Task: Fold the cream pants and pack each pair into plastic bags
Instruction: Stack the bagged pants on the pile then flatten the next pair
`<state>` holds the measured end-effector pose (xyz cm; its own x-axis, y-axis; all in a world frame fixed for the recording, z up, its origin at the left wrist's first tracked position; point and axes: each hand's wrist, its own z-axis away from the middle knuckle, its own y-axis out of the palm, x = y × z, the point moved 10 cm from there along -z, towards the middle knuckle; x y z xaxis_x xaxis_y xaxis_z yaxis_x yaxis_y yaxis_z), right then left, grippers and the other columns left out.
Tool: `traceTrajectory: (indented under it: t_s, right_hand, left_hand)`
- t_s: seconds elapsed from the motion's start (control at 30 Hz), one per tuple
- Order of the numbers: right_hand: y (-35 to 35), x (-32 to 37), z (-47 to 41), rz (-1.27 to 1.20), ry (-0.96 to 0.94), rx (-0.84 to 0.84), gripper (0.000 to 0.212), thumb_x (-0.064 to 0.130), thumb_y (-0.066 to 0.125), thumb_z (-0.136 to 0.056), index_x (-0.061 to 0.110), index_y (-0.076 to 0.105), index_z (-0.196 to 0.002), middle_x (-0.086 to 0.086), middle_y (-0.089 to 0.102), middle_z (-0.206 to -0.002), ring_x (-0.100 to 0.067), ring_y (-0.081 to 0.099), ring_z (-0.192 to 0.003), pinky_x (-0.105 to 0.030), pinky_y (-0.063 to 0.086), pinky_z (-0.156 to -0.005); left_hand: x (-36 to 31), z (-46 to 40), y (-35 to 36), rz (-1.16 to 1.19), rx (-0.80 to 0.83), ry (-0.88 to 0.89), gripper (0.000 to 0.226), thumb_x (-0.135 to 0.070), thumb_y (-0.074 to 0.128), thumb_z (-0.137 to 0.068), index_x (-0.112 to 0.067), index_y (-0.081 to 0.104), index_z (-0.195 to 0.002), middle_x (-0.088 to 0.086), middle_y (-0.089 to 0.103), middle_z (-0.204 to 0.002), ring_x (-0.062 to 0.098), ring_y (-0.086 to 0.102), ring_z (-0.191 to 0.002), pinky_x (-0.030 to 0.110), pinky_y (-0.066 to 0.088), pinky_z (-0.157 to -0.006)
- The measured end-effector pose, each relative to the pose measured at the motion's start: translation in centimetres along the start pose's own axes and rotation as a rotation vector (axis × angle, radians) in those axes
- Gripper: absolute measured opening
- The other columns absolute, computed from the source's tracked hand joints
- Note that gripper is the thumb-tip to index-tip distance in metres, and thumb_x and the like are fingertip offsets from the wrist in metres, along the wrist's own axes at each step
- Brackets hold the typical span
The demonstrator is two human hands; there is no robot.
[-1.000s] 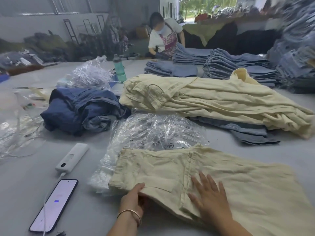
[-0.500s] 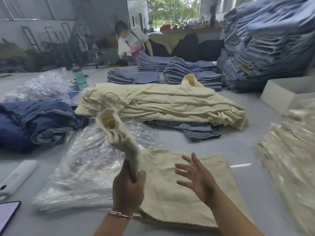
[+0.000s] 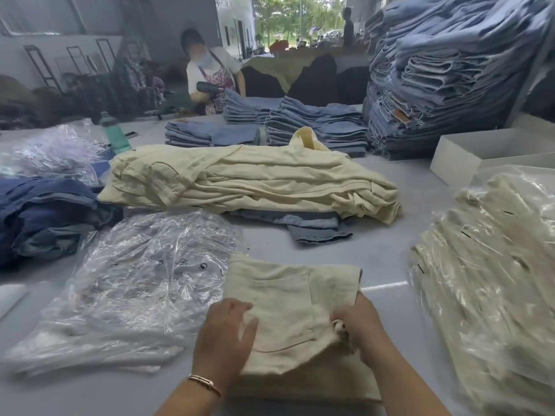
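1. Folded cream pants (image 3: 288, 298), soft and woven, lie at the bench's (image 3: 387, 253) near edge.
2. Left hand (image 3: 223, 337) presses them, fingers straight.
3. Right hand (image 3: 360, 327) pinches their right edge.
4. Crinkled clear plastic bags (image 3: 135, 283) lie beside them.

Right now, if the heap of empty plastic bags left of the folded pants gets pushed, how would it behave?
The plastic bags look thin and crinkled, so probably floppy and very light. Their glossy, loosely overlapped sheets would likely slide over each other and the smooth table rather than move as one stack.
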<state>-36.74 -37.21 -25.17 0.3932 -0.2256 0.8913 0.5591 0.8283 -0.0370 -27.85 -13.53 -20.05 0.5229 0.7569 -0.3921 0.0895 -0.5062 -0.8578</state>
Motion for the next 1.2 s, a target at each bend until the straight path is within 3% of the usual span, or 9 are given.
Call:
traceTrajectory:
  t_s: [0.13, 0.3, 0.43, 0.53, 0.63, 0.7, 0.87, 1.03, 1.2]
  right_hand:
    - [-1.9, 0.0, -0.2, 0.411, -0.041, 0.038, 0.056, -0.002, 0.056, -0.071, 0.020, 0.049, -0.123, 0.001, 0.064, -0.081, -0.010, 0.055, -0.053, -0.020, 0.040, -0.045]
    - [-3.6, 0.2, -0.4, 1.224, -0.128, -0.230, 0.104, 0.026, 0.055, -0.085, 0.014, -0.028, -0.146, -0.017, 0.018, -0.145, -0.029, 0.036, -0.125, -0.036, 0.045, -0.092]
    - [1.4, 2.5, 0.2, 1.349, -0.436, -0.236, 0.093, 0.018, 0.041, -0.088, 0.020, -0.034, -0.143, -0.010, -0.026, -0.156, -0.030, -0.017, -0.145, -0.052, -0.004, -0.117]
    - [6.5, 3.7, 0.5, 1.322, -0.734, -0.135, 0.077, 0.036, 0.035, -0.095, 0.027, -0.018, -0.150, 0.000, -0.027, -0.157, -0.022, -0.027, -0.144, -0.046, -0.019, -0.115]
    - [9.5, 1.3, -0.7, 1.345, -0.768, 0.017, 0.064, 0.053, 0.019, -0.099, 0.033, -0.012, -0.151, 0.006, -0.027, -0.156, -0.017, -0.030, -0.142, -0.043, -0.025, -0.111]
    - [10.5, -1.6, -1.9, 1.451, -0.711, 0.096, 0.064, 0.056, 0.015, -0.099, 0.030, -0.008, -0.152, 0.003, -0.023, -0.158, -0.018, -0.029, -0.142, -0.045, -0.031, -0.105]
    - [10.5, -3.5, -3.1, 1.532, -0.668, 0.122, 0.067, 0.059, 0.014, -0.096, 0.029, -0.007, -0.153, 0.003, -0.025, -0.156, -0.020, -0.030, -0.140, -0.045, -0.035, -0.102]
    - [9.9, -1.7, -1.8, 1.487, -0.753, 0.032, 0.069, 0.061, 0.024, -0.089, 0.026, 0.034, -0.148, 0.002, 0.025, -0.157, -0.022, 0.018, -0.145, -0.041, -0.007, -0.114]
    - [9.4, -2.7, -3.3, 1.501, -0.700, 0.051, 0.072, 0.065, 0.017, -0.093, 0.035, -0.021, -0.146, 0.015, -0.025, -0.153, -0.007, -0.031, -0.136, -0.037, -0.030, -0.107]
  left_hand:
    - [7.3, 0.1, 2.0, 0.021, 0.291, -0.549, 0.064, -0.060, 0.060, -0.081, -0.019, 0.048, -0.129, 0.004, 0.053, -0.127, 0.024, 0.050, -0.118, 0.034, 0.042, -0.097]
    - [8.6, 2.8, 4.5, 0.078, 0.454, -0.705, 0.071, -0.077, 0.062, -0.066, -0.019, 0.054, -0.107, 0.004, 0.066, -0.112, 0.023, 0.063, -0.101, 0.033, 0.049, -0.087]
    - [8.4, 2.1, 4.2, 0.287, 0.376, -0.714, 0.052, -0.053, 0.079, -0.067, -0.016, 0.064, -0.099, 0.000, 0.069, -0.098, 0.021, 0.065, -0.091, 0.033, 0.051, -0.081]
    - [8.7, 2.4, 2.6, 0.353, 0.207, -0.760, 0.054, -0.044, 0.085, -0.062, -0.017, 0.058, -0.099, 0.003, 0.067, -0.097, 0.022, 0.062, -0.087, 0.036, 0.050, -0.078]
    - [9.0, 5.1, 3.9, 0.291, 0.339, -0.793, 0.079, -0.056, 0.081, -0.059, -0.018, 0.045, -0.118, 0.004, 0.063, -0.114, 0.024, 0.060, -0.100, 0.032, 0.047, -0.080]
    - [9.1, 6.7, 4.6, 0.107, 0.463, -0.775, 0.107, -0.069, 0.072, -0.059, -0.017, 0.023, -0.139, 0.006, 0.051, -0.133, 0.025, 0.050, -0.120, 0.033, 0.045, -0.092]
    - [4.4, 1.2, 0.8, -0.293, 0.080, -0.179, 0.097, -0.057, 0.053, -0.079, -0.027, -0.003, -0.153, -0.002, -0.003, -0.161, 0.018, 0.000, -0.147, 0.043, 0.005, -0.118]
    - [8.0, 2.0, 7.2, -0.284, 0.493, -0.197, 0.074, -0.064, 0.016, -0.094, -0.029, -0.023, -0.146, -0.011, -0.038, -0.145, 0.018, -0.020, -0.146, 0.045, -0.009, -0.118]
    - [8.7, 1.9, 8.2, -0.275, 0.564, -0.184, 0.073, -0.066, 0.014, -0.093, -0.031, -0.017, -0.149, -0.011, -0.027, -0.154, 0.017, -0.019, -0.145, 0.047, -0.007, -0.118]
